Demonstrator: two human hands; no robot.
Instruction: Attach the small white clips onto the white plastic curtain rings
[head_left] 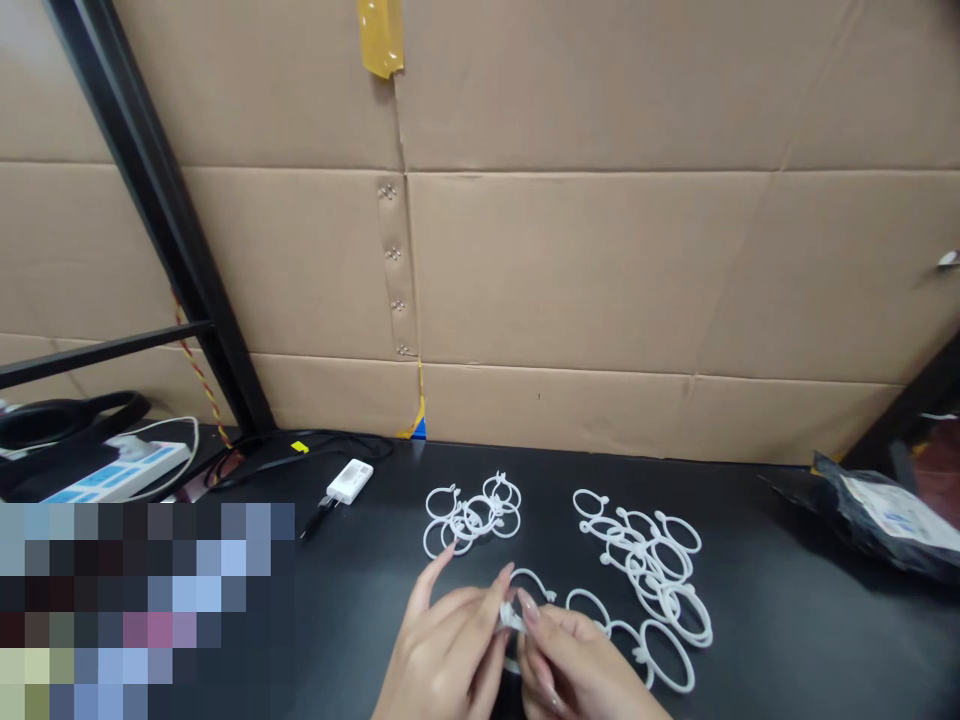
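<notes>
My left hand [450,645] and my right hand [570,650] meet at the front middle of the black table. Both have their fingertips closed on a small white plastic ring [512,618], pinching it at its knobbed part. Fingers cover much of this ring. Just behind my fingertips shows the arc of another white ring [534,575]; whether it is joined to the held one I cannot tell. Beyond my left hand lies a small cluster of white rings [480,515]. A larger spread of similar rings [660,560] lies beyond and beside my right hand, some overlapping.
On the black tabletop [360,590], a white plug adapter [350,481] with a black cable lies at back left. A power strip [124,475] is farther left. At the right edge sits a black plastic bag [877,510]. A cardboard wall [570,270] closes off the back.
</notes>
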